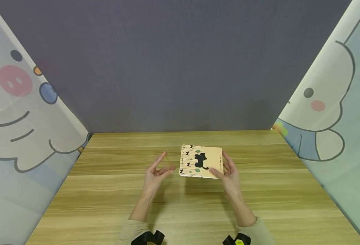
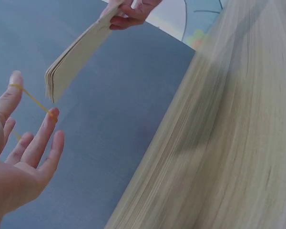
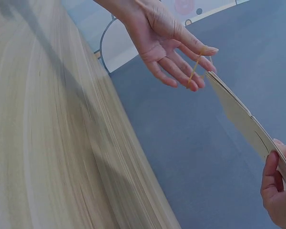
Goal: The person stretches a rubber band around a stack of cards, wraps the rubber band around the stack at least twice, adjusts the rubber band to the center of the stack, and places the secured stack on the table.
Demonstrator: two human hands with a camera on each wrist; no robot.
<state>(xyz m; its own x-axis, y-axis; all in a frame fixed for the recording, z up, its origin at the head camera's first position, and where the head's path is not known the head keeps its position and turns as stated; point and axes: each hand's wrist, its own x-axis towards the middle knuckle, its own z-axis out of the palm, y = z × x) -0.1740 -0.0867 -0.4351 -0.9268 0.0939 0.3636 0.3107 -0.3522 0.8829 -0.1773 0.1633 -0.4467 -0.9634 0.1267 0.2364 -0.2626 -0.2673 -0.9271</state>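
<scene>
My right hand [image 1: 231, 175] pinches a small stack of thin notebooks [image 1: 212, 154] at its right edge, thumb on top and fingers beneath. The cream cover shows a black cat, and a striped strip with small cats and green shapes lies along the left. Seen edge-on in the left wrist view, the notebooks [image 2: 81, 55] form several thin layers, held above the table. A yellow rubber band [image 2: 35, 100] is stretched over the spread thumb and fingers of my left hand [image 1: 153, 175]. That hand is just left of the stack; in the right wrist view the band [image 3: 195, 69] hangs near the stack's corner.
The wooden table [image 1: 106, 190] spreads under both hands, with their shadows on it. A dark grey panel [image 1: 180, 68] rises behind its far edge. Cartoon-printed cloths [image 1: 330, 143] stand at both sides.
</scene>
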